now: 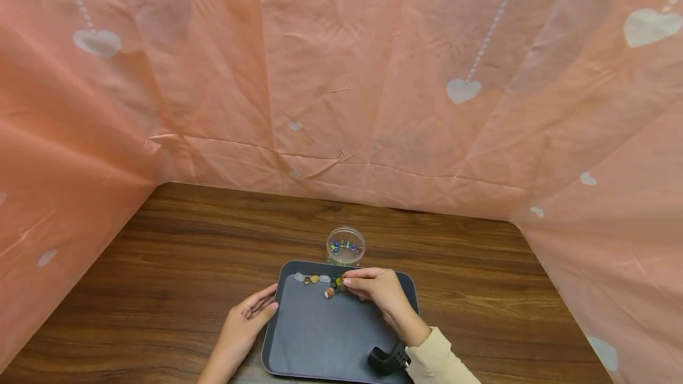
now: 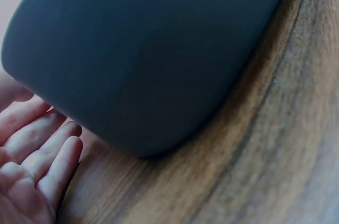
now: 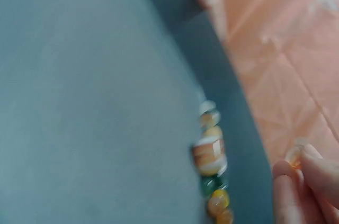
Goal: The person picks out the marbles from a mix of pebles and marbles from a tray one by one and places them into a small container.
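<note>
My right hand (image 1: 383, 290) pinches a small translucent amber bead (image 3: 294, 156) between thumb and fingers, above the far edge of a dark grey tray (image 1: 325, 336). Along that far side lies a line of stones and beads: a pale stone (image 1: 299, 277), a yellowish one (image 1: 315, 279), a brown-and-white banded bead (image 1: 329, 293) and several green and yellow ones, partly hidden by the right fingers. At the tray's left side is my left hand (image 1: 245, 320). Its fairly straight fingers (image 2: 66, 166) touch the tray's outer wall from beside and below.
Just beyond the tray stands a clear round container (image 1: 345, 260) with several blue, green and clear glass beads. A black wrist strap device (image 1: 388, 360) hangs over the tray's near right corner. Peach cloth (image 1: 341, 105) with hearts encloses the wooden table (image 1: 160, 277).
</note>
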The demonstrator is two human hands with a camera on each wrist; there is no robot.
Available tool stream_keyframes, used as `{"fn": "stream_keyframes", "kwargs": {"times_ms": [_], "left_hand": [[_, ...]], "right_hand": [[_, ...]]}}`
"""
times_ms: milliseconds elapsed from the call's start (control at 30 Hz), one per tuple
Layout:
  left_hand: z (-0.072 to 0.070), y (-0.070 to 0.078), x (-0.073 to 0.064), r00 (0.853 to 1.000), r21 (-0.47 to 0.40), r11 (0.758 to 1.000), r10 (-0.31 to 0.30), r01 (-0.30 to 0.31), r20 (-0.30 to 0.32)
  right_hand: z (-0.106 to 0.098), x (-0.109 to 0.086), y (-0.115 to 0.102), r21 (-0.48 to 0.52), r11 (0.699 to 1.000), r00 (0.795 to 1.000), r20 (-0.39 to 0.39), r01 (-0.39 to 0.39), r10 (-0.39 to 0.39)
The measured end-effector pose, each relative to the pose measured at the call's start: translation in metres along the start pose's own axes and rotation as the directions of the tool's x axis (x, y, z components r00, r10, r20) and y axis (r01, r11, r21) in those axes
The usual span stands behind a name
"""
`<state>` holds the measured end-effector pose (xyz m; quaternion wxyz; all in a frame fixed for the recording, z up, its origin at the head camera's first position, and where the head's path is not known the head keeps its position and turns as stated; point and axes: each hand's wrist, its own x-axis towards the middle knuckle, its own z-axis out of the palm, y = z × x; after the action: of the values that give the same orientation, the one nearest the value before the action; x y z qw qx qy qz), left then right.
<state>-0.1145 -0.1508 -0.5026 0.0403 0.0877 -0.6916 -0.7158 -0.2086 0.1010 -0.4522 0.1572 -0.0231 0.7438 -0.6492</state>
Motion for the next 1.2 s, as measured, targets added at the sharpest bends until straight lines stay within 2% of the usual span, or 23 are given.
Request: {"fn": "stream_keyframes", "kwargs": {"times_ms": [67, 200, 300, 400, 467, 567, 633, 700, 767, 833, 900, 967, 1133, 1167, 1200], "left_hand": [[0.0, -0.001, 0.0, 1.0, 0.005, 1.0, -0.001, 0.001, -0.002], [0.0, -0.001, 0.001, 1.0, 0.013, 1.0, 0.003, -0.003, -0.006], [0.0, -0.001, 0.001, 1.0, 0.012, 1.0, 0.004, -0.004, -0.009], [0.0, -0.001, 0.001, 1.0, 0.01, 1.0, 0.005, -0.004, -0.011], [0.0, -0.001, 0.001, 1.0, 0.01, 1.0, 0.005, -0.004, -0.01], [0.0, -0.002, 0.001, 1.0, 0.013, 1.0, 0.009, -0.009, -0.009], [0.001, -0.002, 0.002, 1.0, 0.009, 1.0, 0.013, -0.013, -0.005], [0.001, -0.003, 0.002, 1.0, 0.003, 1.0, 0.019, -0.019, -0.005], [0.001, -0.003, 0.003, 1.0, -0.01, 1.0, 0.025, -0.025, -0.004], [0.001, -0.003, 0.003, 0.999, -0.014, 0.999, 0.032, -0.032, -0.004], [0.001, -0.003, 0.003, 0.999, -0.018, 0.999, 0.035, -0.035, -0.001], [0.001, -0.003, 0.002, 0.999, -0.02, 0.999, 0.035, -0.035, 0.001], [0.0, -0.002, 0.002, 1.0, -0.017, 0.999, 0.031, -0.031, -0.002], [0.0, -0.002, 0.002, 0.999, -0.016, 0.999, 0.032, -0.032, -0.002], [0.0, -0.001, 0.001, 1.0, -0.016, 0.999, 0.029, -0.029, -0.004]], "right_hand": [[-0.004, 0.002, -0.004, 0.151, 0.988, 0.999, 0.017, -0.042, 0.04], [-0.012, 0.007, -0.014, 0.391, 0.917, 0.997, 0.042, -0.075, 0.064], [-0.017, 0.014, -0.023, 0.48, 0.873, 0.996, 0.036, -0.084, 0.076], [-0.019, 0.021, -0.031, 0.504, 0.86, 0.996, 0.018, -0.083, 0.086], [-0.02, 0.026, -0.033, 0.49, 0.868, 0.996, -0.001, -0.075, 0.086], [-0.019, 0.031, -0.035, 0.394, 0.919, 0.996, -0.064, -0.031, 0.061], [-0.017, 0.033, -0.035, 0.271, 0.963, 0.993, -0.118, 0.013, 0.02], [-0.014, 0.035, -0.037, 0.107, 0.993, 0.985, -0.169, 0.059, -0.04], [-0.01, 0.036, -0.04, -0.086, 0.99, 0.972, -0.196, 0.115, -0.13], [-0.005, 0.038, -0.043, -0.271, 0.947, 0.952, -0.201, 0.173, -0.232], [-0.001, 0.04, -0.045, -0.436, 0.873, 0.927, -0.184, 0.22, -0.326], [0.002, 0.041, -0.047, -0.549, 0.794, 0.907, -0.144, 0.26, -0.396], [0.007, 0.044, -0.048, -0.749, 0.564, 0.859, 0.013, 0.348, -0.512], [0.008, 0.045, -0.048, -0.773, 0.523, 0.849, 0.038, 0.36, -0.527], [0.009, 0.045, -0.049, -0.787, 0.495, 0.842, 0.057, 0.369, -0.536]]}}
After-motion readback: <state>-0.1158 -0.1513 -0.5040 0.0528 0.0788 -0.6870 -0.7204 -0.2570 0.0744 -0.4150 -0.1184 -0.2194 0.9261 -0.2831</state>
